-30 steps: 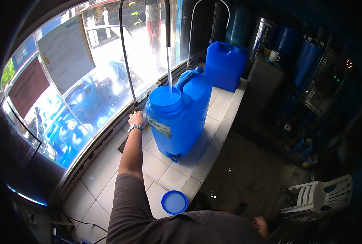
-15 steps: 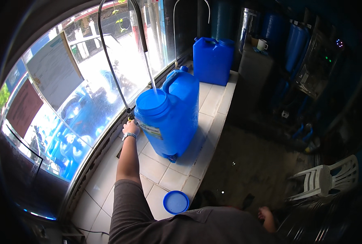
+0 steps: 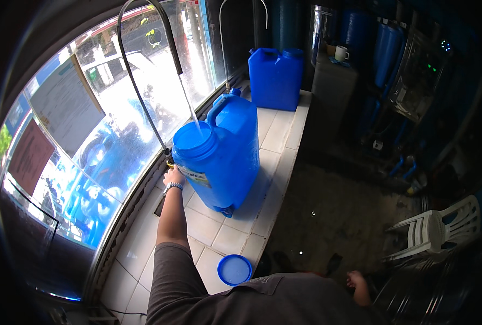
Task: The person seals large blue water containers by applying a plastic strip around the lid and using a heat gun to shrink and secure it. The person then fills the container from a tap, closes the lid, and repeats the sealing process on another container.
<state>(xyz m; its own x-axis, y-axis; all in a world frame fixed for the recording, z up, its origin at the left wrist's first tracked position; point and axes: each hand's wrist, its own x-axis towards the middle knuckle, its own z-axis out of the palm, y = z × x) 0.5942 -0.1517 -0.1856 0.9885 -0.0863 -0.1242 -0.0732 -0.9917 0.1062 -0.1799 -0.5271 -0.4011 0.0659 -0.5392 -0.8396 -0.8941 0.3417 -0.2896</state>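
Observation:
On the tiled counter stands a light blue water jug (image 3: pixel 227 168), upright, with its wide round mouth uncapped. Water (image 3: pixel 191 105) runs in a thin stream into that mouth from a curved black spout (image 3: pixel 177 62). Beside the jug, close to the window ledge, my left hand (image 3: pixel 172 176) has its fingers closed at a yellow valve handle (image 3: pixel 169 163) low on the spout's pipe; the jug partly hides the fingertips. A round blue lid (image 3: pixel 235 270) lies on the counter near my body. My right hand (image 3: pixel 355 279) hangs low at my right side, fingers loosely curled, holding nothing visible.
A darker blue jug (image 3: pixel 275 79) stands at the counter's far end, near a second thin curved spout (image 3: pixel 221 38). A white mug (image 3: pixel 341 53) sits on a dark stand. To the right is a white plastic chair (image 3: pixel 433 230). Window glass (image 3: pixel 138 103) borders the counter's left.
The water stream looks thinner than before. More of the yellow valve handle shows above my left hand, which is still beside the jug. The whole view has shifted slightly.

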